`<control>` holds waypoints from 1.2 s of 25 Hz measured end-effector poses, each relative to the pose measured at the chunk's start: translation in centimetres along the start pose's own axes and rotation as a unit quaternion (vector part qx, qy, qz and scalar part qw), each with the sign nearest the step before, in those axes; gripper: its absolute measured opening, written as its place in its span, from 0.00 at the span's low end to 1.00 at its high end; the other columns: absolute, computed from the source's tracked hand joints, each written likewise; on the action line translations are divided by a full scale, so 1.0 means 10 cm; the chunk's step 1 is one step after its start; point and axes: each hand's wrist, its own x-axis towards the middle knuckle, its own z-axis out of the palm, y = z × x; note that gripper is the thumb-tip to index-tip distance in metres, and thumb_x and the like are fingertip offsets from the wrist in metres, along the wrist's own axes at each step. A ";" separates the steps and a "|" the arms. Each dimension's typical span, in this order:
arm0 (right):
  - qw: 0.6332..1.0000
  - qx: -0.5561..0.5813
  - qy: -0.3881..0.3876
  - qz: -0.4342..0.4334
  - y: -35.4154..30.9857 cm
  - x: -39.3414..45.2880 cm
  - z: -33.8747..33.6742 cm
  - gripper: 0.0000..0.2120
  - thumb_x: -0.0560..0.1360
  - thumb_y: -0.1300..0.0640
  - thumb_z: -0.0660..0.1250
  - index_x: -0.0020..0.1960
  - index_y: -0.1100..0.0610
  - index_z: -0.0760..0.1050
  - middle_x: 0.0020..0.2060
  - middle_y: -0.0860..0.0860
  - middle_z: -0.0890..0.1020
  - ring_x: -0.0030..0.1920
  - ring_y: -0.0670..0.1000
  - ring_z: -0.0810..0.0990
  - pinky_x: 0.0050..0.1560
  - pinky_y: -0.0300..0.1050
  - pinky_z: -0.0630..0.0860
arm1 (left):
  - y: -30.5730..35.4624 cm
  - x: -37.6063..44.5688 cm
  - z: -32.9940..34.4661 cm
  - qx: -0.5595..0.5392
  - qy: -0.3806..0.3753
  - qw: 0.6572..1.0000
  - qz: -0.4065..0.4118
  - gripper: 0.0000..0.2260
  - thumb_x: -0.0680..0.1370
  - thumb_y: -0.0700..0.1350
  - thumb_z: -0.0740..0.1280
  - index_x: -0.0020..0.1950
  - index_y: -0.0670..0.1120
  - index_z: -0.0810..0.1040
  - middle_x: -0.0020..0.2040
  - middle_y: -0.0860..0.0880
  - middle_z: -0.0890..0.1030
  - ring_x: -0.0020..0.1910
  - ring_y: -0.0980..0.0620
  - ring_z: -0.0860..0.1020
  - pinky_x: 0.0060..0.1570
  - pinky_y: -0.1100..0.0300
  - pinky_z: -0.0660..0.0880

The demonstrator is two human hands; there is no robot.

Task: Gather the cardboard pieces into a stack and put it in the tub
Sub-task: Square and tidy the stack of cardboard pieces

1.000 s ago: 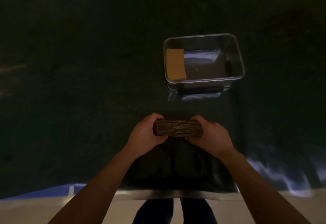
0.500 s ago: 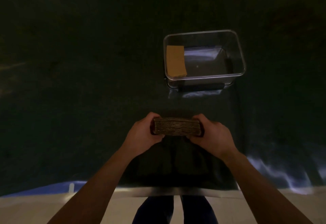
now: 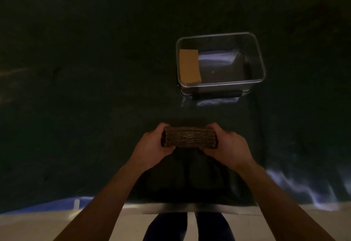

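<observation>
Above the dark cloth (image 3: 76,108) | cardboard stack (image 3: 190,137) is clamped endwise, left hand (image 3: 152,146) and right hand (image 3: 228,146) fingers curled around it | tub (image 3: 261,58) well apart | judged light, stiff, prone to fanning; ends best gripped

It is very dark. The clear tub (image 3: 262,64) shines a little, and the edges look bent and fuzzy.

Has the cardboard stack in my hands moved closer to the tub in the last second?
Cannot tell. The cardboard stack keeps almost the same gap to the tub; the small shifts fit camera motion.
</observation>
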 end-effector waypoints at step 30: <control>0.996 0.026 -0.064 0.057 -0.06 0.14 0.09 0.24 0.71 0.41 0.69 0.62 0.48 0.67 0.51 0.50 0.84 0.51 0.56 0.83 0.48 0.49 0.78 | 0.02 0.13 0.15 0.005 -0.004 0.999 -0.037 0.20 0.72 0.46 0.74 0.60 0.50 0.69 0.44 0.54 0.80 0.41 0.56 0.79 0.39 0.67 0.73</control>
